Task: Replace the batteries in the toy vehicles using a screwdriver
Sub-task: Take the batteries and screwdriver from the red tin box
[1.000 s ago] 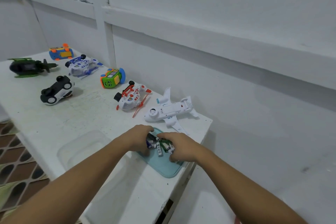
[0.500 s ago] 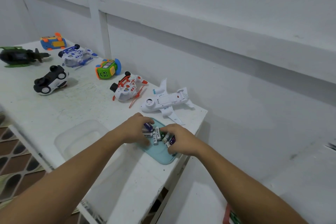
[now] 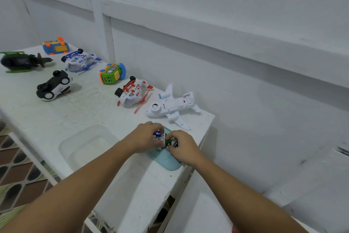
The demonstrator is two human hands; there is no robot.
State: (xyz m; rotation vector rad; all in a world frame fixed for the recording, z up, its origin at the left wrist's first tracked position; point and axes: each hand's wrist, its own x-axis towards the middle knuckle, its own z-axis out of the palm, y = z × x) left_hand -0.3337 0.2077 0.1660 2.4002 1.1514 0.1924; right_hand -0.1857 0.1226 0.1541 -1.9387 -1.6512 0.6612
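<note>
Blue, white and green batteries (image 3: 162, 139) are bunched between your two hands, in a small heap too tangled to count. Your left hand (image 3: 145, 138) has its fingers curled round the heap's left side, thumb and forefinger pinching a blue-and-white cell. Your right hand (image 3: 182, 146) curls over the right side, fingertips gripping the green and blue ones. The heap lies on a teal tray (image 3: 166, 162), which rests flat against the right edge of the table (image 3: 75, 115), its near end bare. Just left of your left forearm, a clear plastic tub (image 3: 85, 144) sits near the front edge. Beyond the tray, at the far right corner, a white toy plane (image 3: 171, 107) lies belly up, one wing tip close to the tray. Along the far edge, running leftward, you have a red-and-white helicopter (image 3: 132, 94), a green toy car (image 3: 111, 74), a blue-and-white helicopter (image 3: 79, 60) and a blue-and-orange car (image 3: 55, 45). A black-and-white car (image 3: 53, 86) lies tipped with its wheels showing, nearer the middle of the table. A dark green helicopter (image 3: 18, 61) sits farthest left. A white wall (image 3: 226, 15) rises behind the far edge.
</note>
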